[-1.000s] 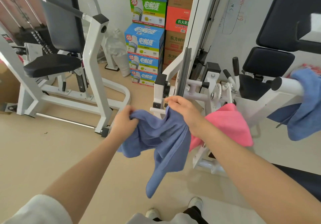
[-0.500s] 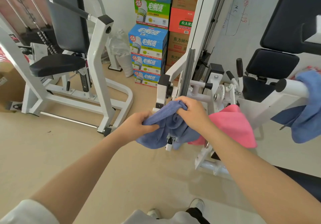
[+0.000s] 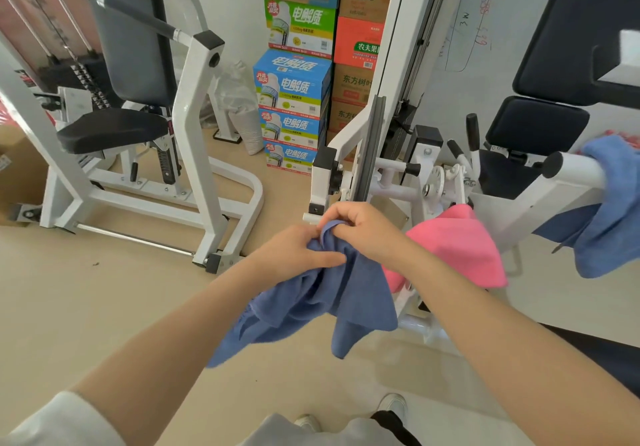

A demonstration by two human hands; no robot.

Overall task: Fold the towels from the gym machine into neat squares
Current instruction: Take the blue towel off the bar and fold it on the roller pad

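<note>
The person is standing over the beige floor and working on a blue towel held in mid-air in front of the white gym machine. The left hand is gripping a bunched part of the cloth with its fingers curled round it, and the right hand is pinching the top edge just beside it, so both hands are touching at the gather. The towel is hanging crumpled below them in loose, uneven flaps, showing no flat fold or square corner, so the folding looks barely begun. A pink towel is draping over the machine's frame just behind the right forearm, and another blue towel is hanging on the padded bar at far right; both appear unfolded. No finished square is showing anywhere, so nearly all the task seems to be waiting.
</note>
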